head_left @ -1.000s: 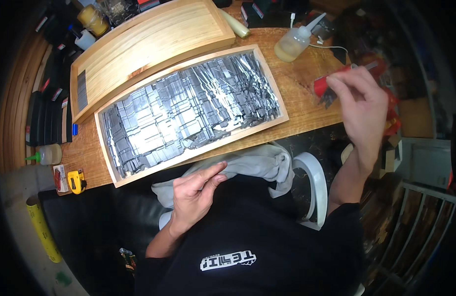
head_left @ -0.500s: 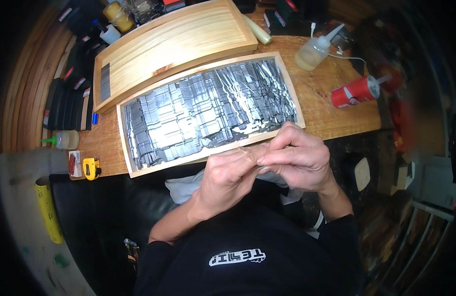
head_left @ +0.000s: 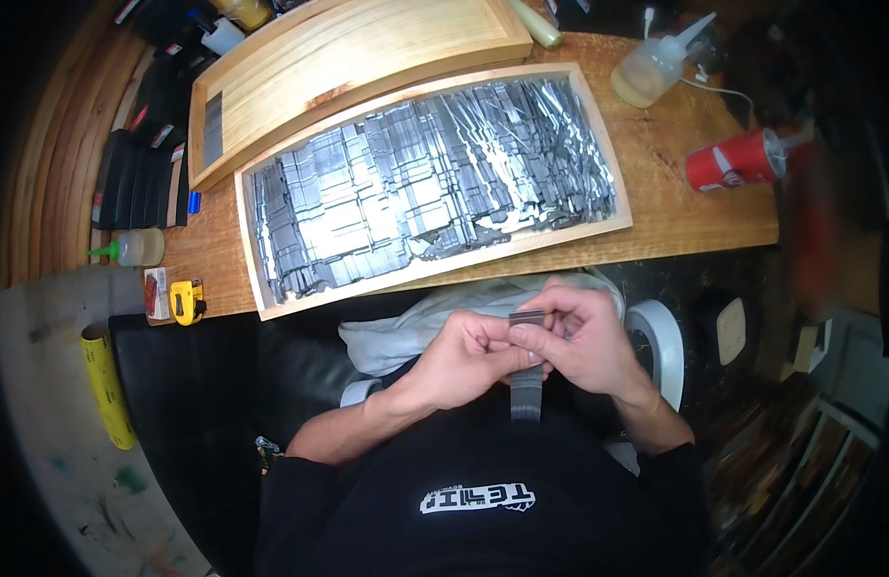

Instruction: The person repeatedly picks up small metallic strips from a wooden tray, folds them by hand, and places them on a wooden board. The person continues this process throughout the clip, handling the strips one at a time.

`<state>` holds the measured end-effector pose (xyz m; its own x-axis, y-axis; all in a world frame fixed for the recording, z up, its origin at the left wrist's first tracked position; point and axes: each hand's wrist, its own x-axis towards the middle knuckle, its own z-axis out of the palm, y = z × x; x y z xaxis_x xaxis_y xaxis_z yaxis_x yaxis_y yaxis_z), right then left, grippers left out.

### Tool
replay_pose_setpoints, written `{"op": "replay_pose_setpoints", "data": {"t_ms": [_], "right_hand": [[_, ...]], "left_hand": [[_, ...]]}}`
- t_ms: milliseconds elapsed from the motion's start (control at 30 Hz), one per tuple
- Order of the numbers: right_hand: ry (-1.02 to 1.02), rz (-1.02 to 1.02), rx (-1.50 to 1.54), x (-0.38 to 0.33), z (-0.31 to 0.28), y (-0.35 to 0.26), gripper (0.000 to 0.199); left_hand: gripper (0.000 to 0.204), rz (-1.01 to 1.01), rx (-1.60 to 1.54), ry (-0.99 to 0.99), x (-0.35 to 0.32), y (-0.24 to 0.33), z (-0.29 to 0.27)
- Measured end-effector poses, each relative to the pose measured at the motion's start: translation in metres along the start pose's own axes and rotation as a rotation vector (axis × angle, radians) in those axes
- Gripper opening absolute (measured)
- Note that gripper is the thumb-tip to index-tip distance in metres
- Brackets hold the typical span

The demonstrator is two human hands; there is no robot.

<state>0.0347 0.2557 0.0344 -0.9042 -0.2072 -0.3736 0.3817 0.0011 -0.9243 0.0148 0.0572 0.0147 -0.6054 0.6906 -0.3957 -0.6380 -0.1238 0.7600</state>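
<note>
A band of thin dark-grey strips point(head_left: 526, 396), seemingly laid side by side, hangs between my hands in front of my shirt. My left hand point(head_left: 464, 361) pinches it from the left, thumb and fingers closed. On the other side my right hand point(head_left: 594, 341) grips its upper part, thumb across the front. Just beyond them, a shallow wooden tray point(head_left: 444, 270) is filled with many similar grey pieces point(head_left: 368, 202), shiny in the light. They lie in neat rows at the left and more jumbled at the right.
Behind stands a second wooden tray point(head_left: 368, 67) with a short grey row point(head_left: 213, 130) at its left end. On the right are a squeeze bottle point(head_left: 648, 72) and a red can point(head_left: 733, 162). A yellow tape measure point(head_left: 188, 302) sits at the table's left corner. Grey cloth point(head_left: 396, 338) covers my lap.
Both hands have come down and closer to my body, away from the tray's edge. The grey band, hidden by my fingers before, now shows between them. The view has shifted slightly.
</note>
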Motion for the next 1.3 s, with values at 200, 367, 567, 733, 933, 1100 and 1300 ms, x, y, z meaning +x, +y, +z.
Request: {"op": "replay_pose_setpoints", "data": {"t_ms": [200,367,567,733,933,1100,1300], "right_hand": [[0.005,0.172,0.467,0.027,0.015,0.068,0.023],[0.048,0.149,0.468,0.040,0.021,0.068,0.020],[0.039,-0.188,-0.002,0.029,0.032,0.052,0.017],[-0.077,-0.348,-0.049,0.034,0.037,0.052,0.015],[-0.217,-0.294,-0.055,0.040,0.033,0.048,0.015],[-0.262,-0.267,-0.049,0.044,0.030,0.047,0.016],[-0.239,-0.226,-0.034,0.044,0.033,0.045,0.013]], "left_hand": [[0.020,-0.166,-0.166,0.062,0.020,-0.023,-0.047],[0.017,-0.146,-0.067,0.102,0.020,-0.029,-0.055],[0.020,0.172,0.493,0.253,-0.013,-0.029,-0.048],[0.019,0.378,0.685,0.409,-0.034,-0.046,-0.039],[0.015,0.399,0.704,0.471,-0.041,-0.053,-0.033],[0.015,0.392,0.701,0.467,-0.041,-0.057,-0.035],[0.012,0.384,0.661,0.459,-0.040,-0.053,-0.032]]}}
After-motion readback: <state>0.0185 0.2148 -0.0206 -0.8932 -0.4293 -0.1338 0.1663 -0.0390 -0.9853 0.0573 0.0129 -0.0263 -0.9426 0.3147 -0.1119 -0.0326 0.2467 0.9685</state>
